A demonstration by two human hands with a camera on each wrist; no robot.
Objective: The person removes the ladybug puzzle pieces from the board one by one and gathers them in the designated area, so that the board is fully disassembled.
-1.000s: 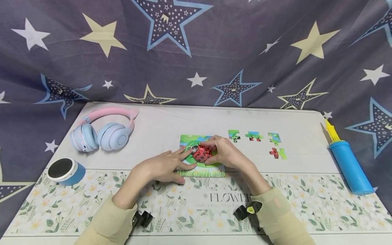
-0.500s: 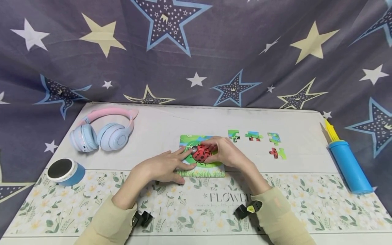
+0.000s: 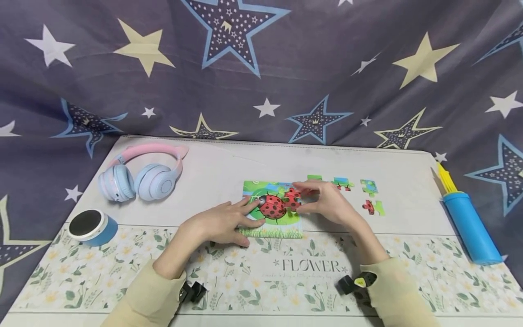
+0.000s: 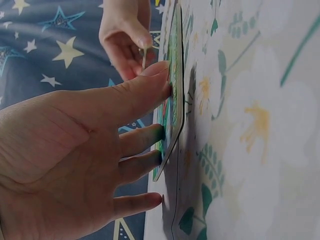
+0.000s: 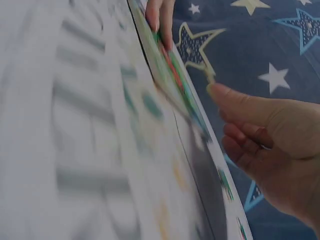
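A jigsaw puzzle board [image 3: 282, 233] with a ladybug picture lies on the table in the head view. My left hand [image 3: 222, 222] rests on its left side, fingers spread and fairly straight; in the left wrist view the thumb [image 4: 145, 85] is over the board's near edge. Between thumb and fingertips my right hand [image 3: 335, 202] pinches a red, black-spotted puzzle piece [image 3: 292, 199], over the board's right side. The right wrist view shows that piece edge-on [image 5: 209, 75], raised above the board.
Several loose puzzle pieces [image 3: 369, 186] lie right of the board, some partly behind the right hand. Pink and blue headphones [image 3: 154, 182] and a blue-and-white cylinder [image 3: 93, 227] are at left. A blue hand pump [image 3: 471, 229] lies along the right edge. A star-patterned curtain [image 3: 171, 91] hangs behind.
My right hand has moved right and lifted the red spotted puzzle piece from the ladybug picture. The left hand has stayed on the board. The head view has shifted slightly.
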